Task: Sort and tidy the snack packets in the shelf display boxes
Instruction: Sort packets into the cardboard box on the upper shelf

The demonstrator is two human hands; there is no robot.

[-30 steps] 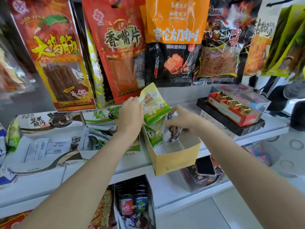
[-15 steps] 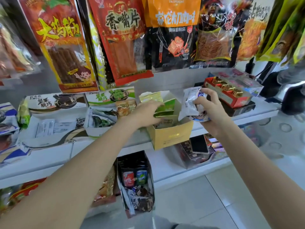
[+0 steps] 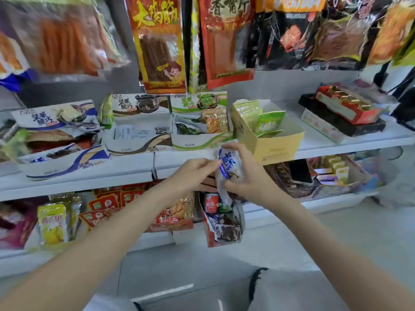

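R hand point(image 3: 251, 176) grips a clear/white snack packet w/ blue print point(image 3: 228, 173), fingers curled round its right side and thumb under; L hand point(image 3: 195, 173) pinches the packet's left edge at its 9 o'clock, so both hands hold the same packet. Packet is upright-ish, held in the air in front of the upper shelf's front edge point(image 3: 134, 176), below the display boxes. 0.5 s ago the R hand held this packet alone, higher up at 3 o'clock of the yellow box point(image 3: 269, 140), while the L hand reached into that box on the green packets point(image 3: 267, 122); now L hand is out of the box and the packet sits at the box's 7 o'clock. Green packets stand leaning inside the yellow box. At 9 o'clock of the yellow box: green-trim box point(image 3: 199, 124) w/ an orange packet point(image 3: 214, 122) in it, then a brown-trim box point(image 3: 139, 129), then a blue-trim box point(image 3: 60, 149) further left. At the yellow box's 3 o'clock, a red tray of gold sweets point(image 3: 350, 108) on a black tray. Big hanging snack bags point(image 3: 159, 46) at 12 o'clock. View has swung left and down vs before; lower shelf packets point(image 3: 112, 205) now visible. Picture is motion-blurred.
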